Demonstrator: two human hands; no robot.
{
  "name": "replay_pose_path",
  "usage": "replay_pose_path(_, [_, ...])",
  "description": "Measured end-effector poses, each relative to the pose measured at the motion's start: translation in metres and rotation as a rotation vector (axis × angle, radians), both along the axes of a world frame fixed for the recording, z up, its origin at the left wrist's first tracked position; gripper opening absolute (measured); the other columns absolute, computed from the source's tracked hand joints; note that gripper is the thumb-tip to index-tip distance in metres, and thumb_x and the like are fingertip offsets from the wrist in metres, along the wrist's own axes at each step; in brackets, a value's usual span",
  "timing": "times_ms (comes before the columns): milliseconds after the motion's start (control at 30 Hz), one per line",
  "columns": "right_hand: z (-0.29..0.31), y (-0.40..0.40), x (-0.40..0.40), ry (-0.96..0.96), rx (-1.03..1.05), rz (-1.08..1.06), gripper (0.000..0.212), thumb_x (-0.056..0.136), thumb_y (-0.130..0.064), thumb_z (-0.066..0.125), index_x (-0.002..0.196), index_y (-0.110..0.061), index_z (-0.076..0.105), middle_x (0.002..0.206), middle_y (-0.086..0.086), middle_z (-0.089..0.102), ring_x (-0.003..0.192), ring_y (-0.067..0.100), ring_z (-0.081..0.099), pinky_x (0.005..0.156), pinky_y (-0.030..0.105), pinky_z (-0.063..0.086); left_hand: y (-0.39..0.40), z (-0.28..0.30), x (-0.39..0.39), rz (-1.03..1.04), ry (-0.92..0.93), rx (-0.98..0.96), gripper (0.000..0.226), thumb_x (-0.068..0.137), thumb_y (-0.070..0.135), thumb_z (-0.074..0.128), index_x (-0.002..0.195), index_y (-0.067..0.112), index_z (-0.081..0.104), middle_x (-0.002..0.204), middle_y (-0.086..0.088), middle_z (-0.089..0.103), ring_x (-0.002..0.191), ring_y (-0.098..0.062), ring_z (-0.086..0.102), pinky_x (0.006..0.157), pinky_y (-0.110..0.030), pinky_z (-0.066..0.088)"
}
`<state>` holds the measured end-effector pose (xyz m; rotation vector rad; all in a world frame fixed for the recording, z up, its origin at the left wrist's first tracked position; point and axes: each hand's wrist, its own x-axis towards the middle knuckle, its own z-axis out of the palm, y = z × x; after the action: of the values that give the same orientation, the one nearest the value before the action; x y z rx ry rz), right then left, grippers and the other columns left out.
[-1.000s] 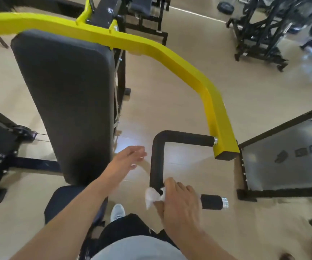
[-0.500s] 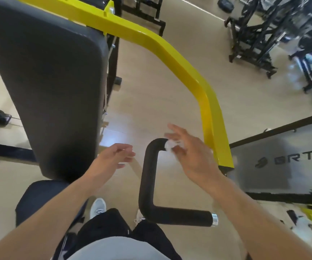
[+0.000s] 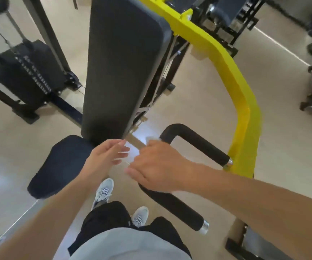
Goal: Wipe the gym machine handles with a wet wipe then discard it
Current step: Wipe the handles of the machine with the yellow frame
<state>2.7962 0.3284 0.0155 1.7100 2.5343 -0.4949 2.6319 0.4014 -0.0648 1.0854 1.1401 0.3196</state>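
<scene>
Your right hand (image 3: 157,166) is clamped over the middle run of the black foam handle (image 3: 196,145), pressing a white wet wipe (image 3: 152,138) that peeks out past your knuckles. Your left hand (image 3: 104,158) hangs just beside it, fingers loose and holding nothing. The handle is a rounded U; its two matte legs point away to your right, toward the glossy yellow arm (image 3: 241,102).
</scene>
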Motion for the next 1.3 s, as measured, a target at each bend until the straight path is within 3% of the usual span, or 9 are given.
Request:
replay_pose_path(267, [0.006,0.036,0.061,-0.357,0.02,-0.027,0.034,0.105,-0.028,0.032,0.075,-0.02,0.043,0.06,-0.005,0.038,0.064,0.023,0.048,0.066,0.041,0.053,-0.04,0.007,-0.026,0.205,0.023,0.063,0.021,0.101,0.034,0.056,0.111,0.023,0.072,0.105,0.001,0.078,0.105,-0.02,0.072,0.106,-0.045,0.051])
replay_pose_path(500, [-0.003,-0.016,-0.024,-0.011,-0.016,0.096,0.051,0.102,-0.033,0.033,0.052,-0.021,0.037,0.046,-0.004,0.038,0.042,0.013,0.04,0.053,0.03,0.04,-0.046,0.013,-0.023,0.191,0.014,0.04,0.021,0.1,0.033,0.058,0.11,0.022,0.073,0.103,0.0,0.079,0.102,-0.02,0.073,0.105,-0.049,0.051])
replay_pose_path(600, [-0.001,0.006,0.002,-0.177,-0.051,0.209,0.051,0.103,-0.036,0.028,0.061,-0.017,0.051,0.05,-0.004,0.038,0.044,0.012,0.036,0.051,0.028,0.036,-0.036,0.017,-0.018,0.149,0.009,0.043,0.02,0.099,0.035,0.058,0.108,0.024,0.073,0.103,0.001,0.078,0.103,-0.02,0.073,0.105,-0.049,0.051])
replay_pose_path(700, [0.003,0.041,0.052,-0.308,-0.049,0.005,0.051,0.104,-0.037,0.023,0.066,-0.018,0.052,0.059,-0.001,0.046,0.054,0.014,0.041,0.053,0.028,0.03,-0.026,0.019,-0.012,0.086,-0.014,0.048,0.019,0.1,0.033,0.055,0.108,0.024,0.069,0.106,-0.001,0.075,0.107,-0.023,0.07,0.108,-0.05,0.049])
replay_pose_path(833, [-0.006,0.033,0.071,-0.232,-0.074,-0.378,0.035,0.106,-0.027,0.029,0.086,-0.012,0.053,0.075,0.007,0.055,0.07,0.023,0.053,0.068,0.039,0.053,-0.018,0.025,0.005,-0.03,-0.042,0.051,0.026,0.1,0.034,0.054,0.115,0.018,0.067,0.108,-0.001,0.074,0.103,-0.017,0.07,0.103,-0.038,0.052])
replay_pose_path(1033, [0.011,-0.068,0.108,-0.26,-0.355,-0.866,0.075,0.08,-0.09,0.028,0.102,-0.02,0.045,0.079,-0.002,0.059,0.074,0.02,0.057,0.062,0.038,0.045,-0.002,0.036,0.033,-0.266,-0.072,0.063,0.031,0.099,0.037,0.053,0.121,0.018,0.065,0.112,0.0,0.074,0.103,-0.016,0.071,0.092,-0.026,0.053])
replay_pose_path(1133, [0.02,-0.089,0.12,-0.234,-0.482,-0.742,0.067,0.075,-0.059,0.072,0.119,-0.019,0.04,0.096,-0.001,0.056,0.092,0.023,0.055,0.074,0.038,0.049,0.0,0.038,0.053,-0.342,-0.072,0.045,0.029,0.101,0.037,0.051,0.12,0.02,0.065,0.111,0.0,0.071,0.098,-0.013,0.07,0.073,-0.012,0.055])
replay_pose_path(1233, [0.023,-0.095,0.132,-0.054,-0.513,-0.805,0.062,0.091,-0.015,0.059,0.148,-0.012,0.034,0.122,0.008,0.058,0.112,0.032,0.056,0.096,0.045,0.049,-0.003,0.038,0.067,-0.356,-0.069,0.025,0.028,0.103,0.038,0.049,0.119,0.02,0.063,0.108,0.0,0.069,0.094,-0.011,0.066,0.057,-0.005,0.048])
replay_pose_path(1300, [0.02,-0.102,0.135,-0.014,-0.404,-0.86,0.062,0.101,-0.016,0.05,0.158,-0.021,0.026,0.131,0.004,0.059,0.121,0.032,0.056,0.1,0.039,0.047,-0.003,0.032,0.07,-0.326,-0.075,0.006,0.032,0.103,0.042,0.047,0.118,0.02,0.065,0.106,0.0,0.072,0.097,-0.015,0.068,0.073,-0.016,0.053])
